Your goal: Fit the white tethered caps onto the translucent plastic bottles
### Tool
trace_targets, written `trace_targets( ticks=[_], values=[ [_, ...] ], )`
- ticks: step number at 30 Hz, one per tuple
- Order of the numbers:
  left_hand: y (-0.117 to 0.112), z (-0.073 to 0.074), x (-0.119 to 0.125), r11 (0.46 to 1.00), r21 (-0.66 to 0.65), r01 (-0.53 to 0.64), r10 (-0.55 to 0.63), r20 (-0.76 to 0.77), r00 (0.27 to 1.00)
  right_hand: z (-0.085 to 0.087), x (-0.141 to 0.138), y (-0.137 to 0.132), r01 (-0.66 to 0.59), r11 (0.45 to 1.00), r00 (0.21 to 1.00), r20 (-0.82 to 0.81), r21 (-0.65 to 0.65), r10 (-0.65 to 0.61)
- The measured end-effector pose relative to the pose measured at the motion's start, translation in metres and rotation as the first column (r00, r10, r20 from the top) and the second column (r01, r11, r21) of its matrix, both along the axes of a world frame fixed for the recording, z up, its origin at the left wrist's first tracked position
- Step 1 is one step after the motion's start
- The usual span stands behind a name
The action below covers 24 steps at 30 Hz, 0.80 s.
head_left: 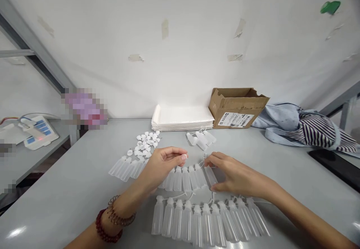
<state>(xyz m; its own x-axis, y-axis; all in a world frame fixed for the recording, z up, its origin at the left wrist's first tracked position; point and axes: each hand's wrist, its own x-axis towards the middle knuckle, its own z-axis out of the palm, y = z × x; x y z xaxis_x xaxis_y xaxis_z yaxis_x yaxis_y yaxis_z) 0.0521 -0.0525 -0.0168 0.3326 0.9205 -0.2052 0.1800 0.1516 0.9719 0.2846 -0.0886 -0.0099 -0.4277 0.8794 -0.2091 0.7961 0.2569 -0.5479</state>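
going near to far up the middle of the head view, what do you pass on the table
Front row of small clear bottles → second row of bottles with the left hand and right hand over it → a few bottles lying loose → stack of white padded envelopes, against the wall.

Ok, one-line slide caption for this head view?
Left hand pinches a small white cap while right hand holds a bottle above rows of empty dropper bottles.
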Motion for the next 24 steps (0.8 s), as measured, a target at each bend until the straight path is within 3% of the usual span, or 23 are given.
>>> trace_targets(
  ticks=[4,11,20,24],
  values=[
    [-0.002,-0.001,0.004,1.0,-0.001,-0.027,0.027,0.042,0.999,0.004,-0.002,-0.003,-0.016,0.997,0.996,-0.091,0.078,0.023],
    [-0.019,-0.001,0.017,0.998,-0.058,-0.019,0.031,0.207,0.978,0.003,-0.012,-0.012,-0.124,0.947,0.935,-0.284,0.296,0.212],
    [-0.022,-0.003,0.018,0.996,-0.086,-0.032,0.057,0.308,0.95,-0.003,-0.016,-0.014,-0.109,0.922,0.915,-0.326,0.372,0.24],
    [-0.02,-0.001,0.017,0.997,-0.049,-0.064,0.075,0.275,0.959,-0.005,-0.018,-0.014,-0.079,0.847,0.924,-0.28,0.526,0.26]
  ],
)
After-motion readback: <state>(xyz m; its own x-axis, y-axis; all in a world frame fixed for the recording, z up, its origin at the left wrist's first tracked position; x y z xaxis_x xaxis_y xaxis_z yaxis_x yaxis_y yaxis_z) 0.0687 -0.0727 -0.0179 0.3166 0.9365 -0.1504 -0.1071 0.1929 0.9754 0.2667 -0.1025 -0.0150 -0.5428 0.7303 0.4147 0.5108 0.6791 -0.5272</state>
